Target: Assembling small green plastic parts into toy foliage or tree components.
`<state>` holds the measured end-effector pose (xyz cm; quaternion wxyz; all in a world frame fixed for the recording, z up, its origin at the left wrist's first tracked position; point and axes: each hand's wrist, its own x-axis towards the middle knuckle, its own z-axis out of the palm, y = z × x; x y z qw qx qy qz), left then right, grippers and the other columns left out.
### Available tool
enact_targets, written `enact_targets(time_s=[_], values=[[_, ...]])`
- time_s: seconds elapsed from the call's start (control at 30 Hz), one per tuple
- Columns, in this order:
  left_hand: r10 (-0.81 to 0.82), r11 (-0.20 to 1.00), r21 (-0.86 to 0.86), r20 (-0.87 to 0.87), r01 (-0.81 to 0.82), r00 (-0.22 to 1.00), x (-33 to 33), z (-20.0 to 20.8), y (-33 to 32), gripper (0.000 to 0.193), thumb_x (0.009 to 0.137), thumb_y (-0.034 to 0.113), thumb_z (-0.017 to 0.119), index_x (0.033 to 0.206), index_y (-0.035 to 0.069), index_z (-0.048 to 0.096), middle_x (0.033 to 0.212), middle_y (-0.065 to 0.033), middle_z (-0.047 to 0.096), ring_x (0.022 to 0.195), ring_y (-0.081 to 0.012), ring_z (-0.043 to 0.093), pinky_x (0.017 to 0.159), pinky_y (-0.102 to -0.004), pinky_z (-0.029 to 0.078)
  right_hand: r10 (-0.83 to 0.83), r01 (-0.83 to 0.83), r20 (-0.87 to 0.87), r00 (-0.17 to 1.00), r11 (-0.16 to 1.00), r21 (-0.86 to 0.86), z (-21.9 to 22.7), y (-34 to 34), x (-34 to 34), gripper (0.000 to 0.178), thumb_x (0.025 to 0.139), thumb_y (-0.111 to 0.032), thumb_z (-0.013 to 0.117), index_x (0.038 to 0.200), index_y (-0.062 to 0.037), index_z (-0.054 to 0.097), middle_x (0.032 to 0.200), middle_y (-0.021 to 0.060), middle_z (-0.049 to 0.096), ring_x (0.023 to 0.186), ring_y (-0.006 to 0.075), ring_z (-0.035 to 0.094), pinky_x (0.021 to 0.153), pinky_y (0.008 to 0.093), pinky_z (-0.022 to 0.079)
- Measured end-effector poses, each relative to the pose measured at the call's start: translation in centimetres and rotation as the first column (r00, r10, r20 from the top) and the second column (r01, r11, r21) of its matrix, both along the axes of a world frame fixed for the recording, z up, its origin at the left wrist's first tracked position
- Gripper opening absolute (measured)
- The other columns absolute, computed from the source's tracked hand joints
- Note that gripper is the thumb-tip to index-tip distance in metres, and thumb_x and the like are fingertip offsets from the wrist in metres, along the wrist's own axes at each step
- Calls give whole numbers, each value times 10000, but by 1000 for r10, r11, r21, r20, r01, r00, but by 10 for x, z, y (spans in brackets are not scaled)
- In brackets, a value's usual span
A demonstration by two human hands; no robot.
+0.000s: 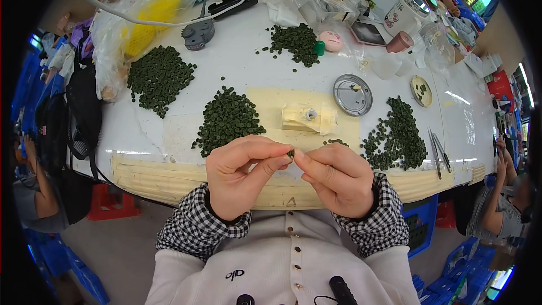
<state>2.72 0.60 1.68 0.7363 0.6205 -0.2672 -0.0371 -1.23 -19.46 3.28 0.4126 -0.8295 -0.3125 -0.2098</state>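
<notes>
Above the table's front edge my two hands meet, fingertips nearly touching. A small dark green part (pixel 291 154) is pinched between the thumb and forefinger of my left hand (pixel 240 172). My right hand (pixel 341 178) is closed too, its thumb and forefinger pressed together against that part; whether they hold anything else is hidden. Just beyond my left hand lies a pile of small dark green round parts (pixel 228 118). A small block wrapped in yellowish tape (pixel 307 117), with a metal piece on top, stands past my fingertips. A few loose green parts (pixel 337 142) lie behind my right hand.
More piles of green parts lie at the far left (pixel 160 78), far middle (pixel 296 42) and right (pixel 398 135). Also at right are a round metal lid (pixel 353 95), a small dish (pixel 421 91) and tweezers (pixel 435 152). A white cable (pixel 186 24) crosses the back. Co-workers sit on both sides.
</notes>
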Motion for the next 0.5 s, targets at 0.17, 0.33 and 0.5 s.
enact_targets(time_s=[0.17,0.33,0.5], values=[[7,1000,-3,19,-7,1000,-2,-1,-1,214,835,-100,682,1037,-28,692,955,-133,696,836,-163,655,715,-258,504,9,8,-142,990,993,118,2,-2,-4,391,808,34,694,1198,2,664,910,108,652,737,194,620,642,271,505],[29,1000,-2,41,-28,999,-3,-2,-3,208,836,-95,683,1032,-27,692,956,-126,698,842,-160,656,713,-254,506,23,57,-305,952,967,249,0,-1,-7,364,849,24,675,1210,-18,665,907,113,656,754,183,633,650,262,512],[41,999,23,29,-42,999,-3,-3,-3,189,840,-92,681,1019,-30,697,957,-124,699,846,-156,655,714,-251,507,17,30,-225,974,979,202,-1,2,-5,367,847,35,673,1213,2,657,898,115,653,739,186,623,635,263,508]])
